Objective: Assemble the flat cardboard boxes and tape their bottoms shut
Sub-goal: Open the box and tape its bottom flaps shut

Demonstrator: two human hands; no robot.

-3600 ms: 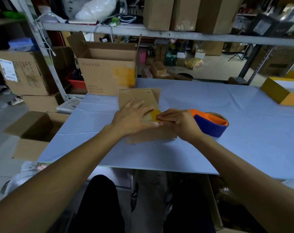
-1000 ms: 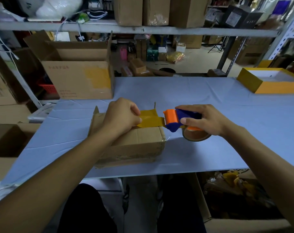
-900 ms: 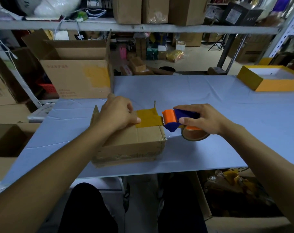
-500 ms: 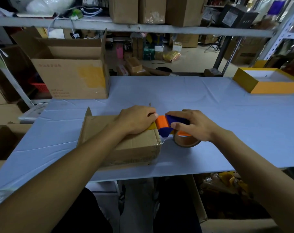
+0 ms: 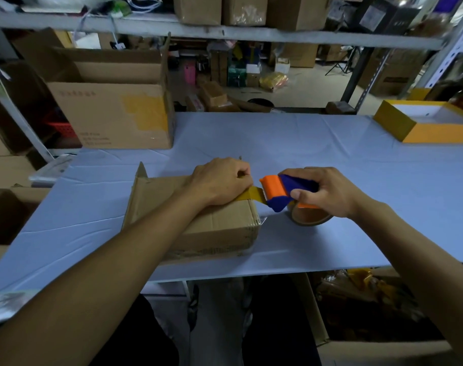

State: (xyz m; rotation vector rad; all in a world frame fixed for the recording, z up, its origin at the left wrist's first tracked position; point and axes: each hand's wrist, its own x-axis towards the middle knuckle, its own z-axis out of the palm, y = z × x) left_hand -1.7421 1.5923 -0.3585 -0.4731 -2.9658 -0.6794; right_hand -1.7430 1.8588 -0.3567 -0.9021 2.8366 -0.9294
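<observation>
Since half a second ago: your tape gun (image 5: 283, 192) sits barely right of before, strip short.
Left hand (image 5: 221, 184): fingers curled, pressing tape (image 5: 253, 194) onto box (image 5: 198, 220), near table (image 5: 331, 159) edge.
Right hand (image 5: 323, 192): gripping the gun.
Meaning: you're ready to cut.

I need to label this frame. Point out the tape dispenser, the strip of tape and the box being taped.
tape dispenser (image 5: 274, 188): head view, on its orange cutter end.
strip of tape (image 5: 254, 194): head view, on the stretch between hand and cutter.
box being taped (image 5: 220, 231): head view, on its near side wall.
</observation>
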